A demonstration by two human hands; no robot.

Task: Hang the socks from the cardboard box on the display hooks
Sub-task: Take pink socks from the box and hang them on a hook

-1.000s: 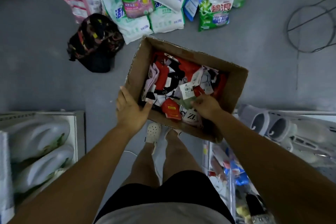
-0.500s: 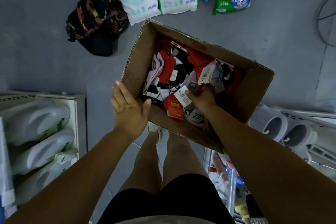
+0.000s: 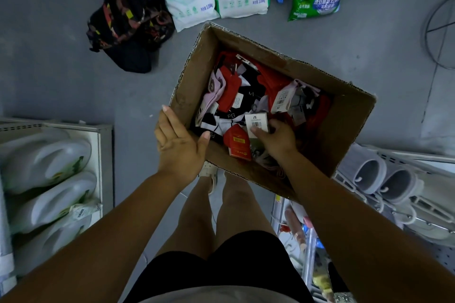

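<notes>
While looking down over grey floor (image 3: 61,69), noted cardboard box (image 3: 349,128), detergent bags (image 3: 241,0) and patterned bag (image 3: 130,24) beyond, slipper rack (image 3: 384,179) beside, wall clamped by left hand (image 3: 181,147), fingers (image 3: 168,122) straight outside, thumb inside, right hand (image 3: 277,140) among socks (image 3: 231,93) pinching tagged sock pair (image 3: 257,123).

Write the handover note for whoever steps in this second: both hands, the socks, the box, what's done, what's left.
Left hand: grips the near-left corner of the cardboard box, thumb over the rim.
Right hand: inside the box, pinching a tagged sock pair atop the heap.
Socks: every one in view lies in the box.
Done: one pair grasped; none seen hung.
Left: lift that pair out, hang it on a display hook, repeat for the heap. No sock hook is identifiable in view.
</notes>
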